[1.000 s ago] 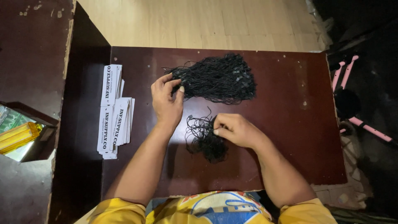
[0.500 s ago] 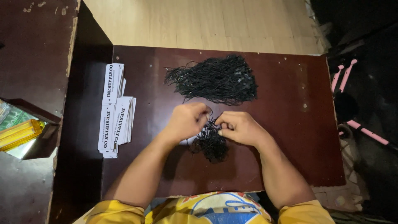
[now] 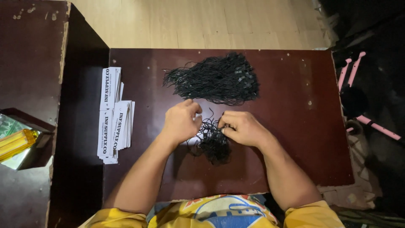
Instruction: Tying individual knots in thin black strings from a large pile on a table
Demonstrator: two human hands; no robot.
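A small tangle of black strings (image 3: 213,143) lies on the dark brown table (image 3: 295,139) in front of me. My left hand (image 3: 181,121) and my right hand (image 3: 242,128) meet over its upper edge, fingers pinched on strands of it. A sliver of white shows under my left hand; what it is I cannot tell. A larger pile of black strings (image 3: 217,79) lies farther back on the table, apart from both hands.
Stacks of white printed card tags (image 3: 113,112) lie at the table's left edge. A yellow bottle (image 3: 14,142) sits in a box on the lower surface to the left. Pink-handled objects (image 3: 358,97) lie on the floor at right.
My left hand left the large pile at the back and came down to the small tangle, joining my right hand there. The right hand stayed put.
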